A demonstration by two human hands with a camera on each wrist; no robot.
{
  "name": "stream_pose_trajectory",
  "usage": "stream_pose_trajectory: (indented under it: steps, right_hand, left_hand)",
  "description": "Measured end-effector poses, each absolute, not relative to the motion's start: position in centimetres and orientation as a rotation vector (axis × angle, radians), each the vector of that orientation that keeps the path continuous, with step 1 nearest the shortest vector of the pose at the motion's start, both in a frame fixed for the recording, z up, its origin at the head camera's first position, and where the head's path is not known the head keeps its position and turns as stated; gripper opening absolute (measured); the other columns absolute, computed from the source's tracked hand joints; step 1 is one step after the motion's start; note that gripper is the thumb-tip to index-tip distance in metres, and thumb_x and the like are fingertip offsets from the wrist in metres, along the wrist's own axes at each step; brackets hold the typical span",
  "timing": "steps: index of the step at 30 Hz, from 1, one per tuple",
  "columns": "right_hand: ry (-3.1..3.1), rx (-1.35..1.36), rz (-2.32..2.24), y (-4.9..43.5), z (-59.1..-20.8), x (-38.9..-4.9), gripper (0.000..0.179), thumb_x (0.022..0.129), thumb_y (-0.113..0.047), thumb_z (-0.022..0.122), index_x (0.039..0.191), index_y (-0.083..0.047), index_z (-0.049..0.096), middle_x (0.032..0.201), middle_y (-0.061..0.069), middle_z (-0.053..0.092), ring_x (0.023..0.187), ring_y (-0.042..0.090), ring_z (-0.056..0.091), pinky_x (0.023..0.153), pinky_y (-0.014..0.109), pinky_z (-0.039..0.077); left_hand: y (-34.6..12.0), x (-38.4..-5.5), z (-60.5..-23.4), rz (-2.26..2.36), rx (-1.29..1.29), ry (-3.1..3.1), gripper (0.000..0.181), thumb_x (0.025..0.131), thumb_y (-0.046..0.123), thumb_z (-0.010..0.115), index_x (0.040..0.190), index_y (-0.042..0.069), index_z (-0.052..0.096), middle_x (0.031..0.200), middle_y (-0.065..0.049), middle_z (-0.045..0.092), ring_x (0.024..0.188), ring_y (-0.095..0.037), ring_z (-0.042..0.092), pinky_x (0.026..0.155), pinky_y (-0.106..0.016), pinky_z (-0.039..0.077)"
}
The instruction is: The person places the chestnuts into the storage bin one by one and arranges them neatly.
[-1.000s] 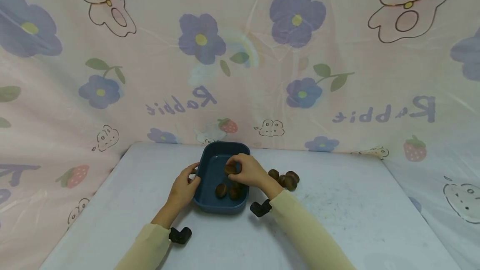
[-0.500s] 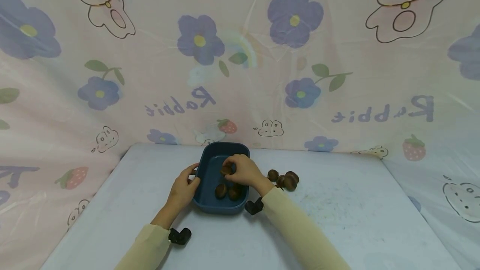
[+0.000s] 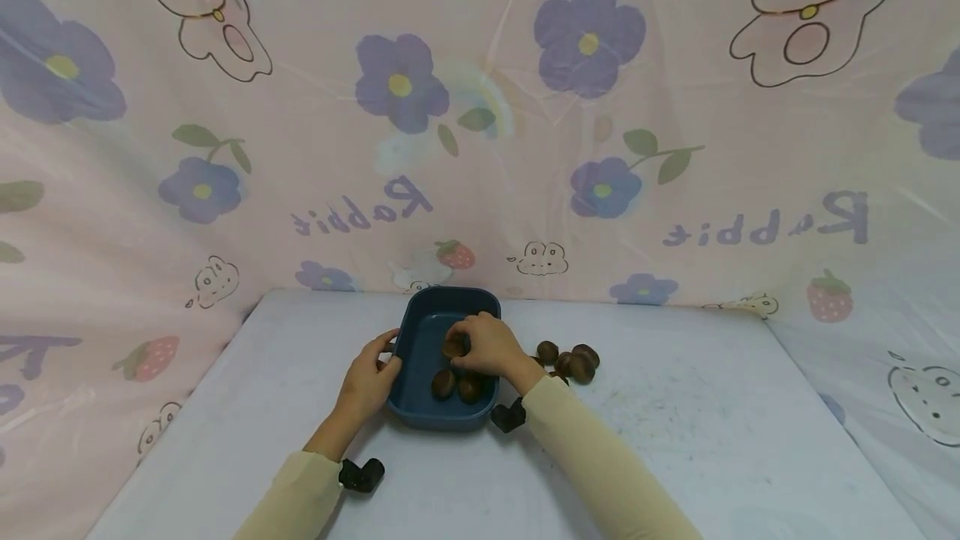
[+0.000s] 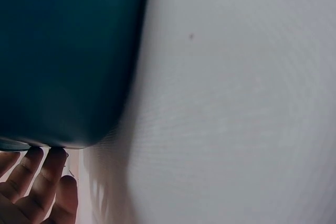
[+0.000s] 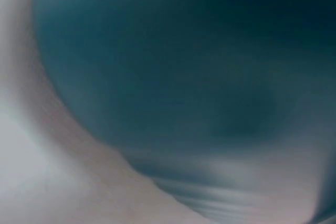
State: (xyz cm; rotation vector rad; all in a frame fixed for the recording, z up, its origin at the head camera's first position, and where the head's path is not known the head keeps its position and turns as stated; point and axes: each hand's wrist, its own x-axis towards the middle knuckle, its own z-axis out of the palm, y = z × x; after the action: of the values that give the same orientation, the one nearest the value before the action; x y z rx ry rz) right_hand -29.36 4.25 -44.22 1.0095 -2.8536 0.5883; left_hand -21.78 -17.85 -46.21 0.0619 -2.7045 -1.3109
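Note:
A deep blue rectangular dish stands on the white table. My left hand holds its left side; in the left wrist view its fingers touch the outer wall, while the thumb's contact is hard to make out. Over the inside of the dish, my right hand pinches a brown chestnut between thumb and fingers. Two more chestnuts lie in the dish below it, one chestnut beside another chestnut. The right wrist view is filled by the blurred blue wall, with the hand's grip hidden.
Several loose chestnuts sit in a cluster on the table, right of the dish and partly behind the right wrist. A printed curtain with flowers and rabbits hangs behind the table's back edge.
My right hand has shifted slightly left over the dish with the chestnut in its fingers. The left hand and the dish stay in place.

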Motion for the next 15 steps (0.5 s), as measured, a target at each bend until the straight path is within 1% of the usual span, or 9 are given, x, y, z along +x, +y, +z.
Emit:
stream_pose_trajectory:
  steps: [6, 15]
  right_hand:
    - [-2.873, 1.043, 0.481, 4.18, -44.08, -29.37, 0.034, 0.076, -0.036, 0.077, 0.107, -0.023, 0.072, 0.101, -0.004, 0.069, 0.092, 0.015, 0.057, 0.081, 0.033, 0.048]
    - [-2.886, 1.078, 0.369, 4.2, -43.85, -29.12, 0.035, 0.076, -0.039, 0.077, 0.107, -0.023, 0.072, 0.098, -0.004, 0.069, 0.088, 0.014, 0.056, 0.077, 0.031, 0.047]
  left_hand:
    - [-17.86, -21.93, -46.42, -1.291, 0.061, -2.706, 0.05, 0.092, 0.02, 0.049, 0.143, 0.018, 0.046, 0.13, -0.012, 0.058, 0.08, -0.016, 0.057, 0.069, -0.029, 0.044]
    - [-17.84, -21.97, -46.53, -1.283, 0.069, -2.703, 0.05, 0.092, 0.019, 0.049, 0.142, 0.019, 0.047, 0.129, -0.011, 0.059, 0.078, -0.014, 0.056, 0.068, -0.028, 0.044]
